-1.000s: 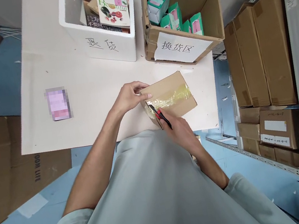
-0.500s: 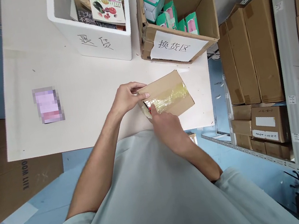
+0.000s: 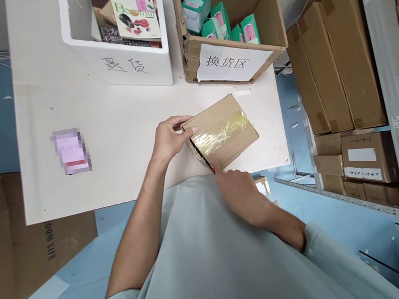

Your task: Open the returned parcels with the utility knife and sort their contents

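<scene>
A small cardboard box (image 3: 224, 127) with shiny yellowish tape across its top lies tilted on the white table (image 3: 121, 116). My left hand (image 3: 172, 137) grips its upper left corner, thumb on top. At the box's lower left corner is my right hand (image 3: 240, 191), closed round a small tool whose red part (image 3: 213, 169) shows by the index finger; most of the tool is hidden. A dark slit runs along the box's left edge, between the two hands.
Behind stand a white bin (image 3: 140, 67) with booklets and an open carton (image 3: 235, 64) holding green-and-pink boxes. A blurred pink item (image 3: 72, 151) lies at the left. Shelves with cartons (image 3: 351, 52) rise on the right.
My right hand has moved down along the box's left edge to its lower corner, and a dark slit now shows there. My left hand still holds the box. The view has shifted slightly.
</scene>
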A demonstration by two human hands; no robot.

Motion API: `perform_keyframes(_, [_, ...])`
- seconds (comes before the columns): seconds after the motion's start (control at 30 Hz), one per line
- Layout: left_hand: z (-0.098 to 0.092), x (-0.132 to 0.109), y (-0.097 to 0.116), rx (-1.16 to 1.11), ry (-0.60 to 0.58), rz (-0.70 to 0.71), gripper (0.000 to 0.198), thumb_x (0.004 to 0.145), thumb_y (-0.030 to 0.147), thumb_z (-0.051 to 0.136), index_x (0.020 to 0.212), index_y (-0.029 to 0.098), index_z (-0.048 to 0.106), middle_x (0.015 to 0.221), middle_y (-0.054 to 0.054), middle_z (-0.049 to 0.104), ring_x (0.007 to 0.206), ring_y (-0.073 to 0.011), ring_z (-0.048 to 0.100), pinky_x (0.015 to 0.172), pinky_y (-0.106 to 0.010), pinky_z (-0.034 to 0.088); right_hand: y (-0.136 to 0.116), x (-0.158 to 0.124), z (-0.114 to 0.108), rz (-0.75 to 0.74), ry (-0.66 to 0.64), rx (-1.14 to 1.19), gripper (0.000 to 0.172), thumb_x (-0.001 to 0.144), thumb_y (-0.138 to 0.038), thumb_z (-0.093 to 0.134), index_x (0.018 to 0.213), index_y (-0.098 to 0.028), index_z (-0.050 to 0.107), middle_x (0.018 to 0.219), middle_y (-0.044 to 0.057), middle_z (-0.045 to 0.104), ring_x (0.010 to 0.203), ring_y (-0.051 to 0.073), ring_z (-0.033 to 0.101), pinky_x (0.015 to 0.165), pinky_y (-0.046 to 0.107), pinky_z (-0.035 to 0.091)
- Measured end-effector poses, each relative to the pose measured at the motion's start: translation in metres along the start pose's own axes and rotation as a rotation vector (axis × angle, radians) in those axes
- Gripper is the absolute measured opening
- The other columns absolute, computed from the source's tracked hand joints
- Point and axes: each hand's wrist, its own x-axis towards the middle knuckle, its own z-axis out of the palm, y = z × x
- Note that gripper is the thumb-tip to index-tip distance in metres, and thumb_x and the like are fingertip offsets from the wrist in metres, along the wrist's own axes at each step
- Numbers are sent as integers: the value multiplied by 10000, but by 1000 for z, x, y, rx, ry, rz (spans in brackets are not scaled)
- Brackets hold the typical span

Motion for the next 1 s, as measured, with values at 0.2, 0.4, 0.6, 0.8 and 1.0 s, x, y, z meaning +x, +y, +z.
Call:
perform_keyframes(0.2, [8, -13, -8, 24, 74, 21, 585, 829, 559, 859, 1280, 189, 817, 1349, -122, 806, 1252, -318, 749, 1162, -479, 575, 60, -18, -7, 136, 234, 222, 467, 1205, -339, 376, 1653, -239, 459, 977, 95, 840, 882, 287, 803, 794, 328, 525])
perform_keyframes(0.4, [42, -49, -15, 31, 214, 18, 775, 1033, 637, 663, 1677, 249, 477, 1738, -186, 502, 1601, -306, 517, 1283, -483, 487, 141, 70, 29, 493, 655, 542, 399, 1211, -366, 323, 1334, -132, 621, 1169, 219, 809, 1006, 329, 759, 816, 326, 446])
perform_keyframes(0.6, [36, -75, -16, 126, 190, -25, 909, 1079, 681, 582, 1803, 318, 171, 1848, -188, 300, 1680, -318, 406, 1338, -503, 423, 119, 98, 62, 418, 695, 788, 357, 1187, -340, 325, 1330, -158, 598, 1200, 193, 802, 1003, 316, 746, 850, 338, 467])
perform_keyframes(0.8, [-27, -91, -1, 346, 284, -115, 894, 1066, 696, 594, 1790, 302, 246, 1828, -176, 347, 1683, -350, 392, 1378, -538, 363, 57, 88, 73, 109, 644, 913, 395, 1188, -394, 313, 1287, -176, 628, 1145, 136, 803, 1011, 289, 748, 858, 333, 502])
perform_keyframes(1.0, [-24, -94, 40, 564, 244, 132, 649, 1092, 552, 610, 1682, 320, 473, 1785, -122, 444, 1741, -370, 246, 1396, -661, 271, 40, 86, 79, 50, 506, 905, 381, 1184, -367, 326, 1320, -161, 617, 1040, 108, 815, 912, 272, 763, 820, 325, 508])
